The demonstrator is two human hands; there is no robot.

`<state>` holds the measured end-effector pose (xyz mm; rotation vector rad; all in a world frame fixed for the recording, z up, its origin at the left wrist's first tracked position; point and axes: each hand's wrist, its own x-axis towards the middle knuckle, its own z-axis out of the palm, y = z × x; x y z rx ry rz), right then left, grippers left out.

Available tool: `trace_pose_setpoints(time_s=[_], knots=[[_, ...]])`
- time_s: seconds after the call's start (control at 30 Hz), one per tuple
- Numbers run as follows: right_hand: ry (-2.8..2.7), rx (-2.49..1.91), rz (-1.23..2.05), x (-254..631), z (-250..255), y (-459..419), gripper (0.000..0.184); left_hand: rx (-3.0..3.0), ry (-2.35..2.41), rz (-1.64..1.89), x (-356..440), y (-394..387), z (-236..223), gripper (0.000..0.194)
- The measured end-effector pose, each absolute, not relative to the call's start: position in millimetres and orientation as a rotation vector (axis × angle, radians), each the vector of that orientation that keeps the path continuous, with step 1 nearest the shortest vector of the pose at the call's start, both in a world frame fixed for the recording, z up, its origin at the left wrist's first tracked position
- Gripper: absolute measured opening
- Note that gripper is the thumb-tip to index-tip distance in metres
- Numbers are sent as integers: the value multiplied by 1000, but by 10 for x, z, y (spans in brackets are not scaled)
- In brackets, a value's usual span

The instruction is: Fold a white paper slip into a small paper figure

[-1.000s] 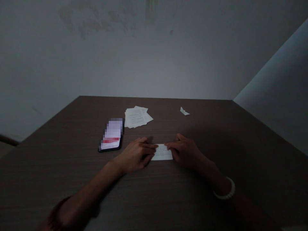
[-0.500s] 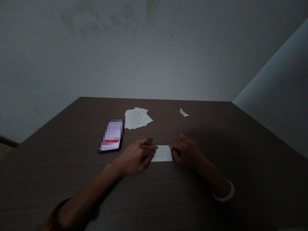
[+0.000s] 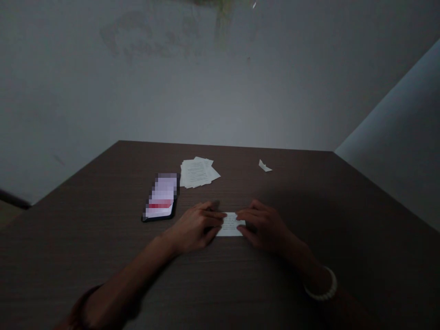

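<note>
A small white paper slip (image 3: pixel 230 227) with printed lines lies flat on the dark wood-grain table (image 3: pixel 282 192), between my hands. My left hand (image 3: pixel 195 227) rests on the table with its fingertips on the slip's left end. My right hand (image 3: pixel 263 224) covers the slip's right end, with the thumb near its lower edge and the fingers across the top. The hands hide both ends of the slip. A pale beaded bracelet (image 3: pixel 321 286) circles my right wrist.
A smartphone (image 3: pixel 160 197) with a blurred screen lies left of my left hand. Behind the hands is a loose stack of printed papers (image 3: pixel 197 173). A small folded paper scrap (image 3: pixel 265 166) sits farther right. Walls bound the table's far and right sides.
My right hand has moved left and now covers more of the slip's right end. The whole scene sits slightly lower in the view.
</note>
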<state>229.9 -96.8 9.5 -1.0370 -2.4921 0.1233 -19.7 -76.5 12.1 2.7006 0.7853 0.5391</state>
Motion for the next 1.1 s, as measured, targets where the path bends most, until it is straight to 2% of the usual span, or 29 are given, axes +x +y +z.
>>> trace_pose_setpoints(time_s=[0.23, 0.4, 0.63, 0.83, 1.1], knots=[[-2408, -1079, 323, 2343, 20, -920, 28, 2747, 765, 591, -190, -740, 102, 23], [-2409, -1079, 355, 2326, 56, -920, 29, 2817, 788, 564, -168, -776, 89, 27], [-2407, -1114, 366, 2332, 61, -932, 14, 2958, 784, 383, -92, -829, 148, 34], [-2403, -1126, 368, 2327, 46, -924, 16, 3016, 770, 206, -38, -818, 197, 44], [-2397, -1227, 313, 2321, 61, -953, 12, 3061, 819, 157, -32, -830, 190, 40]])
